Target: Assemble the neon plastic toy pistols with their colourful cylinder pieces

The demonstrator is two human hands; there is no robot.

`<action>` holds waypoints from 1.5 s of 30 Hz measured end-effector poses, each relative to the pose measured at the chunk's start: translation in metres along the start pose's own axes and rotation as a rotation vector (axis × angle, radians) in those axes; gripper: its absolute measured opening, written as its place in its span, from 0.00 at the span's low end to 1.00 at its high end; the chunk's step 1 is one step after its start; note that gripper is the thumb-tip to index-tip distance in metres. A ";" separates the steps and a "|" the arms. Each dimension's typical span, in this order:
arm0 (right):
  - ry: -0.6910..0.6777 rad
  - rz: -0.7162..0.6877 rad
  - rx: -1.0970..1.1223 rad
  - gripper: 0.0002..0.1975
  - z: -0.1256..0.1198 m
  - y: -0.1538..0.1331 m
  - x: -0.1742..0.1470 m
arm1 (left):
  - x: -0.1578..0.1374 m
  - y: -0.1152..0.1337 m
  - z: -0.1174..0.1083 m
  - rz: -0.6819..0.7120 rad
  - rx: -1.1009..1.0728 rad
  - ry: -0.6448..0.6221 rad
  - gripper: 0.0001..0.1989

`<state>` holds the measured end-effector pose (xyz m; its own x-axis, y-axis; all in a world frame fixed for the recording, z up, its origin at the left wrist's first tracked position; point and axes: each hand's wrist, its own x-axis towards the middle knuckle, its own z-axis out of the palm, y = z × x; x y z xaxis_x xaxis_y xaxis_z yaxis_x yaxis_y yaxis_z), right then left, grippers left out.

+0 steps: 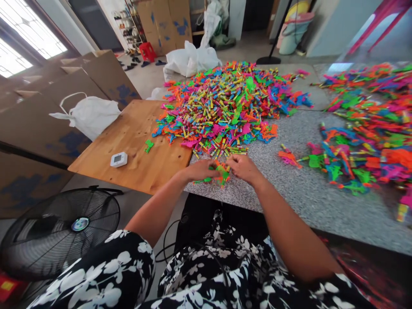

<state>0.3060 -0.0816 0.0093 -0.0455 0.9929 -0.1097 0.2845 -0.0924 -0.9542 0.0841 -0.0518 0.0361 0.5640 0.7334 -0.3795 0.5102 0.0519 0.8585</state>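
Note:
At the table's near edge, my left hand (203, 170) curls over a bright green plastic toy piece (222, 175), its fingertips closed on the toy's left side. Orange bits show around and under that piece. Close by on the right, my right hand (243, 168) is closed in a pinch, its fingertips by the toy's upper right; whatever they hold is too small to make out. Just beyond both hands, several yellow patterned tubes (222, 151) lie at the foot of a large heap of colourful plastic toys (222, 103).
More colourful toys (363, 159) spread over the grey speckled tabletop (267, 180) on the right. A wooden board (135, 159) on the left carries a white digital device (119, 159) and a green toy gun (148, 146). A black fan (64, 227) stands lower left, below cardboard boxes (41, 116).

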 end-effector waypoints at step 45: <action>-0.043 -0.050 0.589 0.13 0.049 -0.005 0.036 | 0.019 -0.039 0.005 0.205 -0.814 0.344 0.21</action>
<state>0.2561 -0.0494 -0.0038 -0.0874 0.9943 -0.0604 -0.2979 -0.0840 -0.9509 0.0779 -0.0427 -0.0067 0.3018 0.9361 -0.1808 -0.2691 0.2656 0.9258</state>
